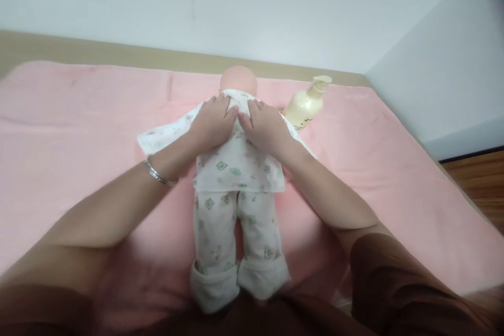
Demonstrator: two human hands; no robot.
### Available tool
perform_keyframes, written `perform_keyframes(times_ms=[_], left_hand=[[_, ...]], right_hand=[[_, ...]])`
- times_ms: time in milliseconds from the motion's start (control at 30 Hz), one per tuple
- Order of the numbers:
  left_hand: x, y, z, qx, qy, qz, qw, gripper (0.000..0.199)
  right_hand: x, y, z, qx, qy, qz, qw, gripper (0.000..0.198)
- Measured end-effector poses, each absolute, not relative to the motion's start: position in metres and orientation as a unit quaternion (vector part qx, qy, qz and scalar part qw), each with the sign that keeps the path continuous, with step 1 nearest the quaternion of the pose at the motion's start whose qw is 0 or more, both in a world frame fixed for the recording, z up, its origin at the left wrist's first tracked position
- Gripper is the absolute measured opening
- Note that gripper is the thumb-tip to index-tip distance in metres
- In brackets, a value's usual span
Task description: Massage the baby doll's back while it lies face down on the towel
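A baby doll point(238, 80) lies stretched out, its smooth bald head pointing away from me; no face shows. It wears a white patterned top point(240, 168) and matching trousers point(216, 226) with turned-up cuffs. My left hand point(214, 121) rests flat on the left side of the upper body, fingers extended over the cloth. On the other side my right hand point(265, 125) lies the same way, and the two thumbs nearly meet in the middle. Both palms press on the top, and the cloth beneath them is hidden.
Right of the doll, close to my right hand, a cream pump bottle point(304, 107) stands tilted in view. A pink blanket point(366, 178) covers the surface below. Behind is a beige edge point(118, 53) against a pale wall point(252, 10). Wooden flooring point(476, 181) shows at right.
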State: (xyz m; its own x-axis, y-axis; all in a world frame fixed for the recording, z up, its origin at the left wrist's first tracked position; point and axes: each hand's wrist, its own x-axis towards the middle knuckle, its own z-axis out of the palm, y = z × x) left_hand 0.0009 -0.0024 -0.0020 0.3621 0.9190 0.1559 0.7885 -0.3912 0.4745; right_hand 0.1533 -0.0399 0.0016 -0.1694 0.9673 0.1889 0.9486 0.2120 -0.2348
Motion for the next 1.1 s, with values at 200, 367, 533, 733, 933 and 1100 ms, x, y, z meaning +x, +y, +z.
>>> perform_keyframes(times_ms=[200,367,533,733,933,1100], left_hand=[[-0.001,0.005,-0.009,0.798,0.530,0.246,0.148,0.038],[0.001,0.002,-0.010,0.796,0.530,0.256,0.140,0.033],[0.001,0.002,-0.011,0.794,0.528,0.267,0.140,0.037],[0.002,0.002,-0.011,0.793,0.533,0.260,0.138,0.039],[0.001,0.002,-0.011,0.796,0.533,0.252,0.141,0.043],[0.001,0.002,-0.010,0.798,0.533,0.244,0.139,0.045]], right_hand=[[0.141,-0.058,-0.004,-0.604,-0.783,-0.018,0.149,0.063],[0.154,-0.040,0.011,-0.595,-0.785,0.075,0.152,0.055],[0.164,-0.021,0.001,-0.618,-0.762,0.087,0.172,0.061],[0.160,-0.022,-0.012,-0.632,-0.754,0.050,0.172,0.065],[0.161,-0.024,-0.001,-0.631,-0.754,0.076,0.164,0.065],[0.160,-0.025,0.004,-0.633,-0.752,0.084,0.163,0.058]])
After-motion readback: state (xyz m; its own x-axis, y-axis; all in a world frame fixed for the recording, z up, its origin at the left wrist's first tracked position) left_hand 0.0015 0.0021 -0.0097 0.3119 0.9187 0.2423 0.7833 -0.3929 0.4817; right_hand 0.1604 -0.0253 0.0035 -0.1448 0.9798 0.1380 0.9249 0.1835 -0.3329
